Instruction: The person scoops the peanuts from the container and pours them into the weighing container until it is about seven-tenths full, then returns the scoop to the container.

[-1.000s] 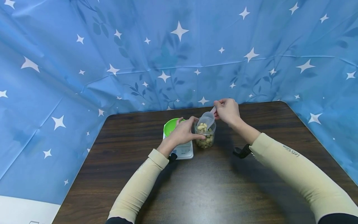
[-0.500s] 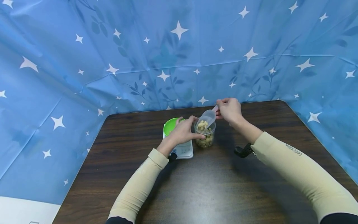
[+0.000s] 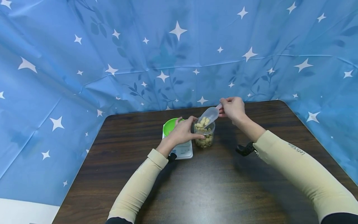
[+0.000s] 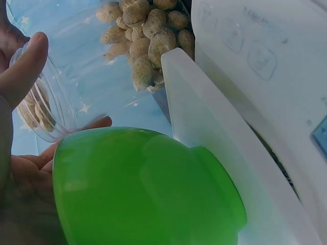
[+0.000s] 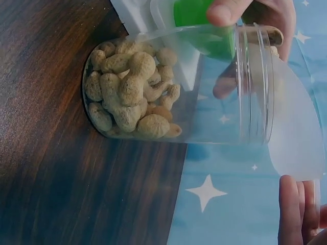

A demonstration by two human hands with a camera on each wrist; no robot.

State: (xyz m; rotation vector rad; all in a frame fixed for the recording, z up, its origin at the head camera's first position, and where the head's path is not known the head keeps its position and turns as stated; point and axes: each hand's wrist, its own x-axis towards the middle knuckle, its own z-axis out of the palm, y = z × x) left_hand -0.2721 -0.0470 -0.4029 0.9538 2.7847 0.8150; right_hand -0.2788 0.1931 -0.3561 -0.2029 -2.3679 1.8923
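Note:
A clear plastic jar (image 3: 208, 137) stands on the table, with unshelled peanuts (image 5: 130, 92) in its lower part. My left hand (image 3: 183, 131) holds the jar near its rim, thumb on one side and fingers on the other. With my right hand (image 3: 234, 109) I pinch the handle of a translucent scoop (image 3: 213, 113). The scoop tilts down to the left over the jar's mouth, with several peanuts (image 3: 204, 121) at its lower end. Beside my left hand, a bright green bowl (image 4: 138, 189) sits on a white kitchen scale (image 3: 185, 151), partly hidden by that hand.
The dark wooden table (image 3: 212, 183) reaches toward me. Just behind its far edge hangs a blue curtain (image 3: 134, 56) with white stars. A black strap (image 3: 244, 149) hangs below my right wrist.
My right hand has moved slightly right, drawing the scoop a little up and back from the jar's mouth. Peanuts now show more plainly at its lower end. The left hand stays on the jar.

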